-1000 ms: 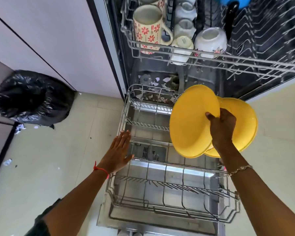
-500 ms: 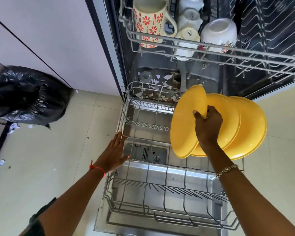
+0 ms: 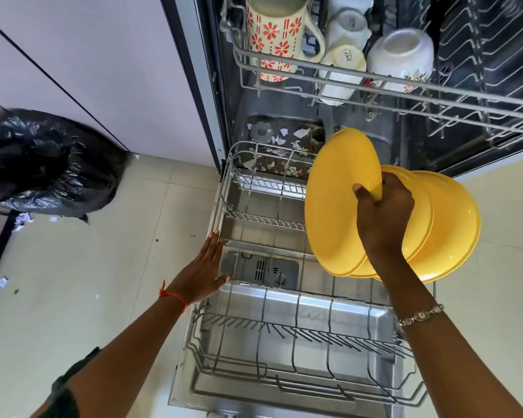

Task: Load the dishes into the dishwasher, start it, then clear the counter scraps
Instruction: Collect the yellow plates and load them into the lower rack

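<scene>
From the head view, the loading looks part-way done. The pulled-out grey wire upper rack (image 3: 435,95) already carries a tall cream mug with red flowers (image 3: 272,34), small white cups tipped on their sides (image 3: 344,55) and an upturned white bowl (image 3: 402,55). The grey wire lower rack (image 3: 284,375), drawn out over the open steel dishwasher door (image 3: 360,321), holds no dish that I can see. The right hand (image 3: 381,215) grips a fanned stack of three round yellow plastic plates (image 3: 332,212) by their near edges, thumb curled over the front plate. The plates are held on edge above the right side of the lower rack and are not yet seated between its tines. The left hand (image 3: 203,273) lies flat with straight fingers along that rack's left rim, seemingly touching it and holding nothing. I judge that placing the plates, closing the racks and door, starting the machine and clearing the scraps are all left to do; no worktop shows here. Torn bits of white paper (image 3: 284,140) litter the dark tub floor behind the lower rack, which may need picking out before a wash. A full, crumpled black plastic rubbish bag (image 3: 43,164) sits on the pale tiled floor (image 3: 103,267) to the left, with more paper scraps (image 3: 0,282) scattered near it.
</scene>
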`<state>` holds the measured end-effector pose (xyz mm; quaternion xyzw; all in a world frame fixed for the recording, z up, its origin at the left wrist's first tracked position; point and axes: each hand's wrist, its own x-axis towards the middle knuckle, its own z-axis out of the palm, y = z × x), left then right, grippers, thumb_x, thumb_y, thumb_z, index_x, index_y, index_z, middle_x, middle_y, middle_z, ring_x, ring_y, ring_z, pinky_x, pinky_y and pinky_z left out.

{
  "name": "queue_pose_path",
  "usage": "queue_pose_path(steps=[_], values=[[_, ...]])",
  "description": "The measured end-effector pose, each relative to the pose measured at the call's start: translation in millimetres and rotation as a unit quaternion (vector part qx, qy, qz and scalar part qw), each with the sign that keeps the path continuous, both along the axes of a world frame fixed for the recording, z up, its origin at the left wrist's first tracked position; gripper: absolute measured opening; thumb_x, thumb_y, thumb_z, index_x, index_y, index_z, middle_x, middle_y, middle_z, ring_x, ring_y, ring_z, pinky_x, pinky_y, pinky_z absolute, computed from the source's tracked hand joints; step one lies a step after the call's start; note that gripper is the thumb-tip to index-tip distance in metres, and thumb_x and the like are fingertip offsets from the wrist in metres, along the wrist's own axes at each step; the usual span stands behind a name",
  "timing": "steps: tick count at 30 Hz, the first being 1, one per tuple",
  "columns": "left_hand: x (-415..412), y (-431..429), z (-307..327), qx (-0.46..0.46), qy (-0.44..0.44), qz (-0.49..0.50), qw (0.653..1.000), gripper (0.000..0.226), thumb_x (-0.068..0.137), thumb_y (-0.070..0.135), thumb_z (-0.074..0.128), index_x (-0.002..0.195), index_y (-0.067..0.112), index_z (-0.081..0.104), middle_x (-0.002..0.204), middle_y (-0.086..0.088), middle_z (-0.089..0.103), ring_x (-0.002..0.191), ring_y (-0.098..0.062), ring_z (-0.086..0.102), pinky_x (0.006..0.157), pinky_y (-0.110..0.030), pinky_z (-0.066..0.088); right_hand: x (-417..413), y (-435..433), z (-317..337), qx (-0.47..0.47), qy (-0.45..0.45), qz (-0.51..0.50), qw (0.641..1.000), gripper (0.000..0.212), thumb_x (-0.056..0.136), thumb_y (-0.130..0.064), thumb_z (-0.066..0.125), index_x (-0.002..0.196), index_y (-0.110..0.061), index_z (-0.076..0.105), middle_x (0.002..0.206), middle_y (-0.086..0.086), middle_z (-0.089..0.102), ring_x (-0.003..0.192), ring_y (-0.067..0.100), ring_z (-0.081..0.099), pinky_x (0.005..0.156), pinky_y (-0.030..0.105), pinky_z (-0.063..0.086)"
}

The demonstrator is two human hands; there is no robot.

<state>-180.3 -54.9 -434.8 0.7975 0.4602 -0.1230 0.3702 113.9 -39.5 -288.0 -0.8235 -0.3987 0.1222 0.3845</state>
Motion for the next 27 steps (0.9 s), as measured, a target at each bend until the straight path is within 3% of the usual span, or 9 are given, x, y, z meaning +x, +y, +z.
queue_pose_path(steps=[8,13,17,21,23,27], values=[[-1,2,2,-0.005,0.004,-0.011,1.0,0.087,0.098,0.032,0.046,0.134,0.003,-0.028,0.142,-0.01,-0.038,0.134,-0.02,-0.03,0.114,-0.024,0.013,-24,11,-22,-0.038,-0.02,0.009,0.999,0.025,0.089,-0.008,0.058,0.109,0.009,0.058,0.096,0.024,0.065,0.086,0.036,0.06,0.057,0.019,0.023],[0,1,3,-0.014,0.001,-0.013,1.0,0.089,0.097,0.03,0.048,0.133,0.004,-0.029,0.142,-0.009,-0.039,0.135,-0.02,-0.029,0.112,-0.023,0.024,-46,13,-35,-0.051,-0.021,0.012,0.998,0.027,0.093,-0.009,0.052,0.117,0.004,0.053,0.09,0.024,0.065,0.079,0.037,0.06,0.06,0.033,0.036],[0,2,5,-0.019,0.006,-0.015,1.0,0.089,0.097,0.03,0.048,0.133,0.003,-0.029,0.142,-0.009,-0.04,0.134,-0.019,-0.028,0.111,-0.023,0.028,-48,10,-41,-0.046,-0.011,0.0,0.999,0.033,0.095,-0.011,0.05,0.126,0.0,0.049,0.094,0.023,0.065,0.081,0.037,0.06,0.062,0.033,0.038],[0,2,4,-0.021,0.011,-0.017,1.0,0.09,0.097,0.031,0.048,0.133,0.002,-0.029,0.141,-0.01,-0.039,0.134,-0.021,-0.029,0.113,-0.024,0.023,-40,-2,-47,-0.047,0.014,0.012,0.999,0.042,0.097,-0.018,0.049,0.135,-0.002,0.042,0.087,0.019,0.063,0.069,0.027,0.054,0.058,0.031,0.038],[1,2,3,-0.023,0.011,-0.016,1.0,0.09,0.097,0.031,0.048,0.132,0.002,-0.029,0.142,-0.01,-0.039,0.134,-0.022,-0.029,0.113,-0.024,0.022,-37,-7,-49,-0.043,0.023,0.022,0.999,0.045,0.097,-0.022,0.048,0.137,-0.004,0.04,0.084,0.018,0.062,0.066,0.022,0.051,0.057,0.037,0.043],[1,1,2,-0.025,0.009,-0.014,1.0,0.091,0.096,0.03,0.05,0.132,0.0,-0.027,0.142,-0.011,-0.038,0.134,-0.023,-0.03,0.115,-0.025,0.011,-32,-10,-51,-0.059,0.04,0.035,0.997,0.045,0.098,-0.025,0.046,0.138,-0.007,0.037,0.09,0.02,0.063,0.071,0.031,0.059,0.062,0.047,0.051]])
